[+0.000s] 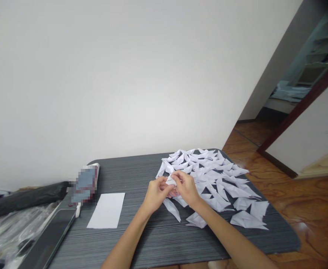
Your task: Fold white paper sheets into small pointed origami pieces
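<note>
Both my hands meet over the middle of the dark table, gripping one small piece of folded white paper between them. My left hand has its fingers closed around the paper's lower left side. From the right, my right hand pinches its upper edge with thumb and fingers. Part of the paper is hidden behind the fingers, so its full shape cannot be made out. Just beyond and to the right of my hands spread many folded white paper shapes with pointed ends, overlapping one another.
A blank white paper sheet lies on the dark striped table to the left. Farther left are a blurred-out item, a tablet and a white pen-like stick. A long black roll lies beside the table. A wall stands behind.
</note>
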A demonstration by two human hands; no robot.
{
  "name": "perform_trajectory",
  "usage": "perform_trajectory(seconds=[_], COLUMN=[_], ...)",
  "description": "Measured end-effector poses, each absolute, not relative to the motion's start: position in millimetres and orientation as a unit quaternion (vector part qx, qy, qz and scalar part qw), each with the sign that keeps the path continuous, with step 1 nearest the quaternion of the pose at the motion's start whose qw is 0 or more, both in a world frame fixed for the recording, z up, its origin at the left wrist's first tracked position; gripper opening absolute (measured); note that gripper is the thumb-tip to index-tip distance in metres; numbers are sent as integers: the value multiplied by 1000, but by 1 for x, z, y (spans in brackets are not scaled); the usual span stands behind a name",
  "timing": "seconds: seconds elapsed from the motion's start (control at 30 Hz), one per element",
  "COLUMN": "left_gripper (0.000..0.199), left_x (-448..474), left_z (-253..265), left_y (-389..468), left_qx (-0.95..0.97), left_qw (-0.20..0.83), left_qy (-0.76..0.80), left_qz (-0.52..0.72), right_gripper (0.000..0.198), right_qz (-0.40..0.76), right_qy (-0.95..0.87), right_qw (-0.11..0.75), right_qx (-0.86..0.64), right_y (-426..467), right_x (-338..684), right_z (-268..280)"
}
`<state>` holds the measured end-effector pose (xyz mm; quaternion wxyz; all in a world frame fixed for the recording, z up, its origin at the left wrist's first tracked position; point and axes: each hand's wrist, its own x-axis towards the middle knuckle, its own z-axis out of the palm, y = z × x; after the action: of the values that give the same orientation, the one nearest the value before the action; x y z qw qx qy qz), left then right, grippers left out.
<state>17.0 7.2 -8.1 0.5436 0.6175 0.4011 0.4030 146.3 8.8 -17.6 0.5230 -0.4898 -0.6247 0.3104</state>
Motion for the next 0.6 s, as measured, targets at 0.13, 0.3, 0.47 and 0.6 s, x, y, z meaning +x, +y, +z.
perform_trajectory(seconds=[0.13,0.3,0.47,0.6], left_gripper=[23,33,41,37], left_x=[21,22,18,8], left_z=[-4,-4,-9,-7], left_y=[7,4,5,12], left_qx=[584,604,630,694], left_qw=[583,585,538,398], left_qy=[404,397,406,438], left_qz=[395,369,386,410], right_gripper=[15,18,18,14], right_qz=[300,298,390,446], right_qy=[-635,-647,-625,-636], right_qw=[521,508,503,479], right_qx=[-486,-484,-452,-409], right_y=[9,5,9,14], right_x=[149,147,148,152], right_z=[-15,-15,-14,-12])
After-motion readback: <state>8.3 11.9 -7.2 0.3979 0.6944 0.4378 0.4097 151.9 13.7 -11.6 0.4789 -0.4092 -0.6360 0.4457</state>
